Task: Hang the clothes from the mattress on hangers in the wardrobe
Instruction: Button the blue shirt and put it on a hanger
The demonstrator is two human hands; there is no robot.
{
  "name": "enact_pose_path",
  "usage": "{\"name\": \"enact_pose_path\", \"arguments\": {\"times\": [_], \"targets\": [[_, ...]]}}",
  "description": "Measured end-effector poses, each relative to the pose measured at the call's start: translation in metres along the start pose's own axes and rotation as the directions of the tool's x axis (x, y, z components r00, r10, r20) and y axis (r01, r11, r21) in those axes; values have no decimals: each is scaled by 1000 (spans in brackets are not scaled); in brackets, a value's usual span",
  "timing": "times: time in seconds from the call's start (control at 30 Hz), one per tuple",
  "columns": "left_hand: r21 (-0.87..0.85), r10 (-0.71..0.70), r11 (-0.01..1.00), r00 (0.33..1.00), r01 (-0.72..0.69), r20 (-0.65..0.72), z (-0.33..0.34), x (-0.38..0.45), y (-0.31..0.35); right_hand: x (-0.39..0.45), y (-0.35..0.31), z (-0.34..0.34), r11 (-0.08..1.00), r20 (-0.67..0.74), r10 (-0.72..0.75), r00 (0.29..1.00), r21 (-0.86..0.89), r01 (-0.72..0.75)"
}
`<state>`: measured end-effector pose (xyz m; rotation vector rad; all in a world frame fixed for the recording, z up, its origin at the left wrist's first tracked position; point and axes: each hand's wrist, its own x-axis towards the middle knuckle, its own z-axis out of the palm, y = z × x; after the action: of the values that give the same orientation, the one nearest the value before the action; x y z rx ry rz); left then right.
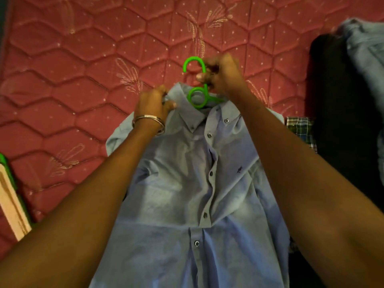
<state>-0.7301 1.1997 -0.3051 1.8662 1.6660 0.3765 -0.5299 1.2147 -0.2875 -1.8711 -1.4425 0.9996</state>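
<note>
On the red quilted mattress (62,84) lies one light blue button-up shirt (187,183), front side up, with one green plastic hanger (196,96) poking out of its collar. The person's right hand (222,75) is curled around the neck of the hanger just below the hook, clamped on it. The left hand (152,102), with two metal bangles (149,121) on its wrist, pinches the shirt's fabric at the collar and shoulder, fingers closed on the cloth.

Judging by how things lie, the task is at an early or middle stage: the hanger appears to be seated inside this one shirt, or nearly so, and the shoulder is being settled over it. The shirt is not yet lifted and no wardrobe is in view, so carrying it over and hooking it on a rail remains.

More clothes wait at the right edge: one dark garment (340,113), one pale denim piece (365,48) on top of it, and one plaid item (299,129) partly tucked beside the shirt. That makes at least three left. At the left edge, a green and pale object (10,194) shows, possibly more hangers, though that cannot be told.
</note>
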Motion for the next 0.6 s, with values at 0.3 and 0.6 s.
{"name": "enact_pose_path", "arguments": {"times": [0.3,0.6], "targets": [[303,400,892,897,-335,-186,-5,-12,19,-44,-2,-15,991,-382,20,924,-116,-70],[592,340,678,900,-436,274,32,-8,54,-105,5,34,852,-382,401,832,-177,-492]]}}
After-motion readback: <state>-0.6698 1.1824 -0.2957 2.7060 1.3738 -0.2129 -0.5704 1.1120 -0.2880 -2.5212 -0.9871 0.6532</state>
